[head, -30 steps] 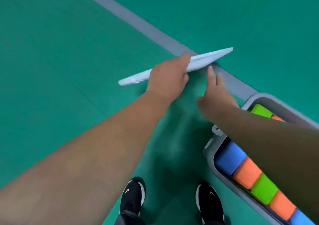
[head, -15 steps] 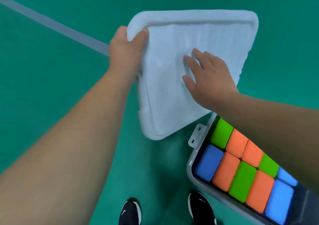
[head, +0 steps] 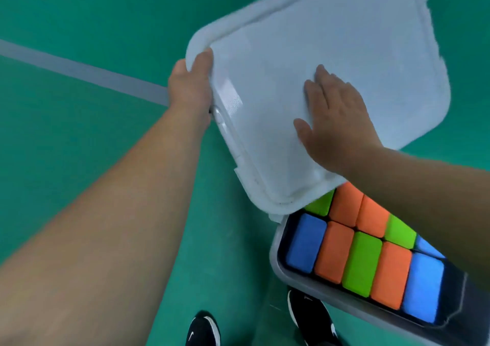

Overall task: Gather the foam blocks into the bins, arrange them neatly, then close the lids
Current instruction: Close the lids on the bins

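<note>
A pale grey bin lid [head: 344, 54] hangs tilted above the floor, its near corner over the far end of the grey bin [head: 278, 263]. My left hand [head: 191, 83] grips the lid's left edge, thumb on top. On the lid's upper face lies my right hand [head: 336, 115], flat with fingers spread. Inside the bin, foam blocks [head: 363, 261] in blue, orange and green stand packed in two tight rows. The lid and my right forearm hide the far blocks.
The floor is green with a grey line [head: 79, 72] running across at left. My two black shoes [head: 204, 329] stand at the bottom edge, the right one partly under the bin.
The lid has turned from edge-on to face-up and moved right and nearer, now overlapping the bin's far end. My right hand went from beside the lid onto its top face.
</note>
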